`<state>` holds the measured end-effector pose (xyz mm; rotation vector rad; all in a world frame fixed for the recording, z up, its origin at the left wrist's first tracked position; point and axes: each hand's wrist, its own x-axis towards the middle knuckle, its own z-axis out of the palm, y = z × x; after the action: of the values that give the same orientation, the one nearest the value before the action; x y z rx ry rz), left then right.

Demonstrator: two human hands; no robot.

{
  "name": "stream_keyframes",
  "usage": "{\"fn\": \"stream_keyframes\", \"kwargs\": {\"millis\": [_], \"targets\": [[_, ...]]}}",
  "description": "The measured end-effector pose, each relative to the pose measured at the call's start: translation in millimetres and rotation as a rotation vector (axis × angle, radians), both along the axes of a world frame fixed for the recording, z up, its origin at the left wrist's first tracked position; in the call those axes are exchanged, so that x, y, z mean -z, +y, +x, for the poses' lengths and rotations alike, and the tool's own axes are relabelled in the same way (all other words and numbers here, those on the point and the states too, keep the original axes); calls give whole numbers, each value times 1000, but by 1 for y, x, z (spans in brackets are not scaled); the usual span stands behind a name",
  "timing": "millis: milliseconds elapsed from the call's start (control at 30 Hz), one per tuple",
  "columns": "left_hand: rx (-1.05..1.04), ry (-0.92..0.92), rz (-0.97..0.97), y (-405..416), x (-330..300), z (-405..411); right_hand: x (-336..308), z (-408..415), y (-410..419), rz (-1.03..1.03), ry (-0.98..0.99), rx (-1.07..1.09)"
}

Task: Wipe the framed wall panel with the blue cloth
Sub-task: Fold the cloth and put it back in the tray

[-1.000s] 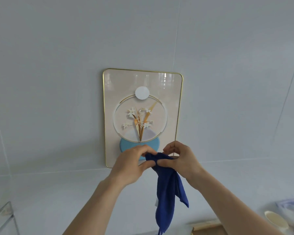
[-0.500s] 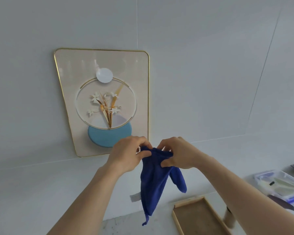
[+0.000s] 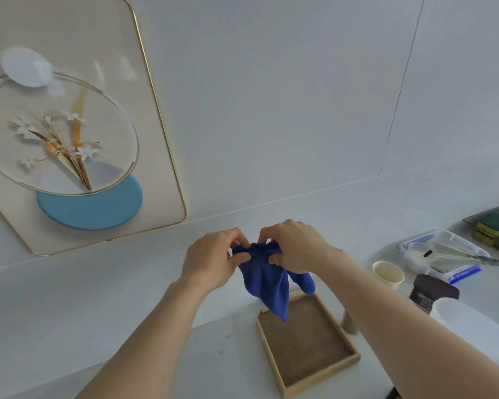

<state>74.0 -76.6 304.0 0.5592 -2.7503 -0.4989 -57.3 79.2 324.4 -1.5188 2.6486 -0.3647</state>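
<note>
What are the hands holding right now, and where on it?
Both hands grip the blue cloth by its bunched top edge: left hand on the left side, right hand on the right. The rest hangs loose above the wooden tray.

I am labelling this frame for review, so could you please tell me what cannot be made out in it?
Head view only:
- Framed wall panel: left side and top cut off by the picture's edges.
- Blue cloth: its top edge is bunched inside the left hand and right hand.
- Clear box at right: contents too small to identify.
- Dark jar: label unreadable.
- Wooden tray: far corner covered by the hanging cloth.
</note>
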Motion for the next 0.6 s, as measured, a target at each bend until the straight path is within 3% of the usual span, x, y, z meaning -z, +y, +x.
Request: {"fn": "stream_keyframes", "kwargs": {"millis": [600], "targets": [[-141, -197, 142, 74, 205, -86, 216, -74, 48, 122, -170, 96]]}}
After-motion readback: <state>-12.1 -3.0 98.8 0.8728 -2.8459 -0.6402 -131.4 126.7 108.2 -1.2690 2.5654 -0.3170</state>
